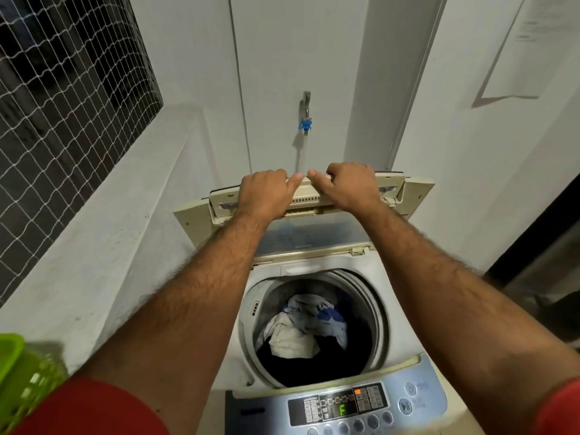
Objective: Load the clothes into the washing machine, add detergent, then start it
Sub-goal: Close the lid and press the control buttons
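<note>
At the far left a lime-green plastic laundry basket (14, 365) sat beside my red sleeve (88, 409), clear of the work. My left hand (262, 191) and my right hand (346, 186) both gripped the top edge of the folded cream plastic lid (306, 196) of the top-loading washing machine (405, 312), fingers curled over it, thumbs nearly meeting. Below, the mixed white, blue and dark clothes (301, 331) lay inside the steel drum (373, 306). As I judged it, a slip could let the lid drop hard, or pinch my fingers at its fold. Behind stood the wall tap with blue hose coupling (305, 124); nearest me, right of centre, the lit blue-grey control panel (342, 406) obstructed nothing.
</note>
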Action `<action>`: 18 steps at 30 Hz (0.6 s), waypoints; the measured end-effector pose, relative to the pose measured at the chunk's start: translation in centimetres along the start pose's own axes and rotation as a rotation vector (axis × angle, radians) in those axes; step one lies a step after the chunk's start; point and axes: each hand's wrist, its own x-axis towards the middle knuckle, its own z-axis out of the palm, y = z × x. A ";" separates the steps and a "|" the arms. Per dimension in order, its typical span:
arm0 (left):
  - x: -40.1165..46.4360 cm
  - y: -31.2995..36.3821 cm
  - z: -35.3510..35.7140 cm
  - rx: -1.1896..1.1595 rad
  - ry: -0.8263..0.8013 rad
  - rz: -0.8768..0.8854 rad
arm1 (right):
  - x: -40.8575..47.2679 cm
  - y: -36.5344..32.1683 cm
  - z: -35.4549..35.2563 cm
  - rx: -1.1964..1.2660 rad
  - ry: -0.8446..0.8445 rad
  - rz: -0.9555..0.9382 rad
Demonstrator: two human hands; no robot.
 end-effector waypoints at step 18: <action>-18.9 3.7 2.5 -0.114 -0.162 0.066 | -19.2 1.5 0.8 0.098 -0.321 -0.062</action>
